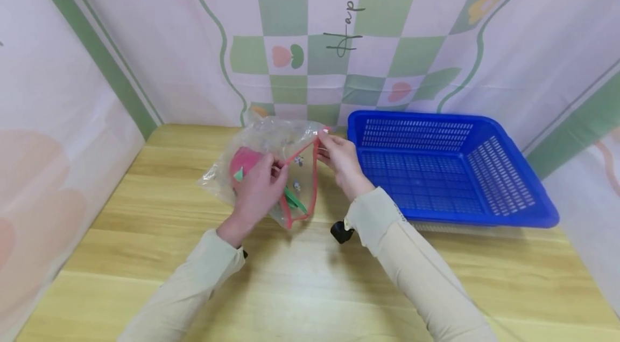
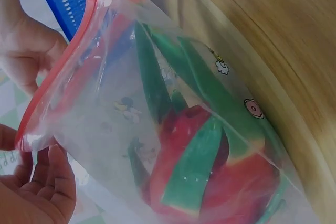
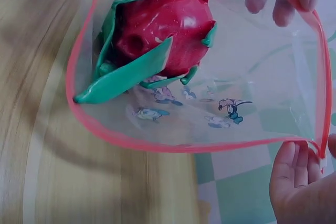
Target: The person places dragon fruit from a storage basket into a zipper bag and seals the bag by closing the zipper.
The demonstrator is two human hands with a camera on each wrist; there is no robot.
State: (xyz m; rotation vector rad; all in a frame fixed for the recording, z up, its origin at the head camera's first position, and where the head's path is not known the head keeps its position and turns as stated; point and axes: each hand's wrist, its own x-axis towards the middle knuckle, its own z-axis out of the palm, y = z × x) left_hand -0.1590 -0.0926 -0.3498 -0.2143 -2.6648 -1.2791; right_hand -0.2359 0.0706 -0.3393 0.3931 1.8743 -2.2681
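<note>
A clear zip bag (image 1: 302, 172) with a red-edged mouth and small cartoon prints is held up over the wooden table, its mouth spread apart. Inside lies a red fruit with green leaves (image 3: 173, 27), which looks like a dragon fruit; one leaf reaches the bag's red edge in the right wrist view. My left hand (image 1: 256, 186) pinches the near side of the red edge between thumb and fingers. At the far right corner of the mouth, my right hand (image 1: 344, 164) pinches the same edging. The left wrist view shows the left fingers (image 2: 55, 179) beneath the edging.
A blue plastic basket (image 1: 504, 169) with slotted walls stands right of the bag, close to my right forearm. A patterned cloth (image 1: 286, 8) hangs behind the table (image 1: 290, 288). A small black object (image 1: 341, 232) shows beside the right cuff.
</note>
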